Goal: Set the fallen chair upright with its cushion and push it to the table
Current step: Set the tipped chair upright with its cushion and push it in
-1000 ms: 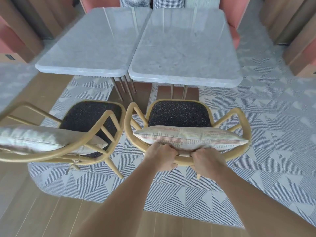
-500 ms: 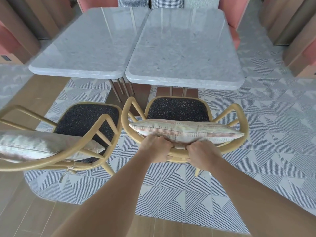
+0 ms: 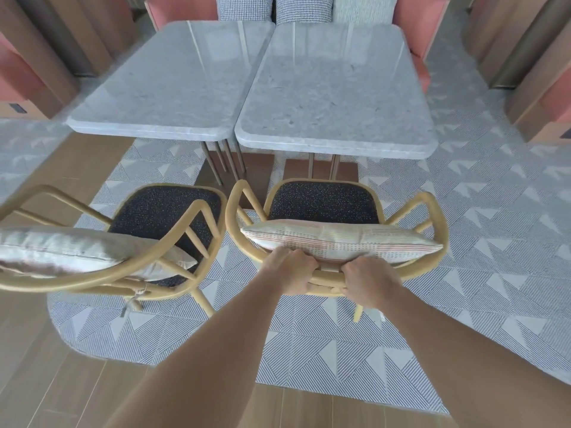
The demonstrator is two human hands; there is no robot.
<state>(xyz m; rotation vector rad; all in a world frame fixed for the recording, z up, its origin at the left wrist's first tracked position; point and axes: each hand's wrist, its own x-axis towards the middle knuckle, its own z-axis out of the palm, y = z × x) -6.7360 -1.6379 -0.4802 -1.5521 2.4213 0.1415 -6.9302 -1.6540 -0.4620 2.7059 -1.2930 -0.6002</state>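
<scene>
chair (image 3: 324,208) upright, frame centre, cushion (image 3: 340,242) on | left hand (image 3: 295,271), right hand (image 3: 369,281) clasped back rail side by side | table (image 3: 336,140) lay straight above grip, seat short of its edge

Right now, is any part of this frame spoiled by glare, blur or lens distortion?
Head view: pale streaks of glare on both marble tabletops; wide-angle bending at the edges, with the left chair stretched and soft; the left hand and right hand on the right chair's back rail are sharp, as is the cushion.
</scene>
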